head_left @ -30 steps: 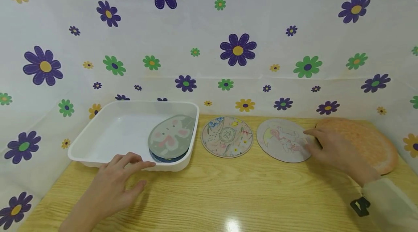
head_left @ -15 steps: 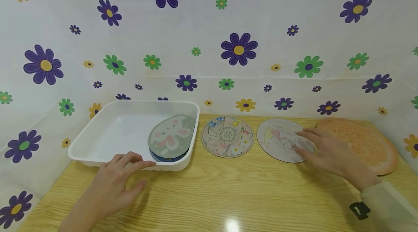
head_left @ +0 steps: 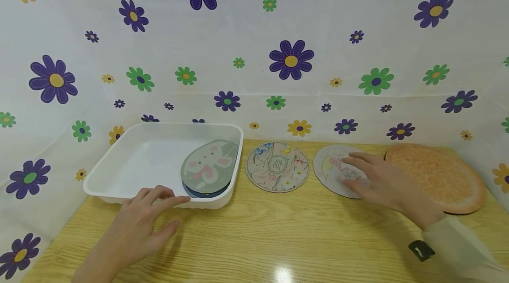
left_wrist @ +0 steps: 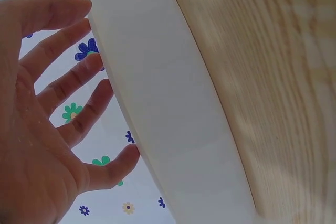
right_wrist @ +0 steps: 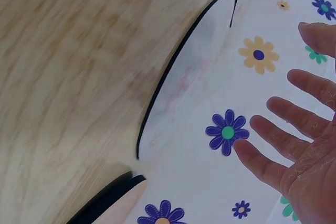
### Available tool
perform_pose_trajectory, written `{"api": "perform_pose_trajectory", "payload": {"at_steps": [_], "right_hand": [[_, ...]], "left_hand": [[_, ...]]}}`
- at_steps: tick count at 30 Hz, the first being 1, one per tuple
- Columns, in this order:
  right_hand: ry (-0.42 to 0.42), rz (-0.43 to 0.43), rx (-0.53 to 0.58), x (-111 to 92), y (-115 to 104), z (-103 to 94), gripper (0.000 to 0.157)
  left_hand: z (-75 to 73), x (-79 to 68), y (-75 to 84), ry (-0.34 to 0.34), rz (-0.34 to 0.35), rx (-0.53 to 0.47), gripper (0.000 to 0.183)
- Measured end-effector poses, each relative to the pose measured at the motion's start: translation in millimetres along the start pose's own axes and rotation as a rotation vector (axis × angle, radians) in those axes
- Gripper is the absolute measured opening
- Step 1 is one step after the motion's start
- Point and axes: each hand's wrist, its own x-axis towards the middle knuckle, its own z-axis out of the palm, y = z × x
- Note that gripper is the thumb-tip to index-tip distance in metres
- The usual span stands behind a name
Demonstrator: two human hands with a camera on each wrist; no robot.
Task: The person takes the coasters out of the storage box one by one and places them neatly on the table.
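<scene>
My left hand [head_left: 137, 225] rests its fingertips on the near rim of a white plastic tray [head_left: 115, 154]; in the left wrist view its fingers [left_wrist: 86, 114] are spread along the rim. Inside the tray's right end, a grey-green mouse pad [head_left: 208, 166] with a bunny print lies over a dark blue one [head_left: 204, 194]. My right hand [head_left: 381, 185] is held over a pale round mouse pad [head_left: 328, 172] with a moon drawing, partly covering it. Its fingers are extended and hold nothing. In the right wrist view the pale pad [right_wrist: 184, 72] shows a thin black edge.
A floral round mouse pad [head_left: 277, 167] lies between the tray and the pale pad. At the far right lie round orange-brown pads [head_left: 441, 177], one over another. Behind the wooden table [head_left: 254, 239] hangs a white flowered cloth [head_left: 246, 31].
My right hand has moved left, from between the orange-brown pad and the pale pad to over the pale pad. The left hand stays at the tray rim.
</scene>
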Motion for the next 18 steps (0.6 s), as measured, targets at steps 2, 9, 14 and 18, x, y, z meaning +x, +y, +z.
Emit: {"api": "perform_pose_trajectory", "payload": {"at_steps": [2, 9, 14, 18], "right_hand": [[0.017, -0.019, 0.004, 2, -3, 0.9, 0.052], [0.068, -0.115, 0.038, 14, -13, 6.7, 0.050], [0.125, -0.194, 0.033, 26, -24, 11.8, 0.048], [0.107, -0.199, 0.013, 34, -35, 12.7, 0.049]], "left_hand": [[0.1, 0.2, 0.5, -0.004, -0.001, 0.001, 0.046], [-0.8, 2.0, 1.5, -0.013, -0.006, 0.003, 0.044], [-2.4, 3.0, 0.9, 0.004, 0.011, -0.007, 0.044], [-2.2, 2.8, -2.6, 0.058, 0.041, -0.017, 0.042]]}}
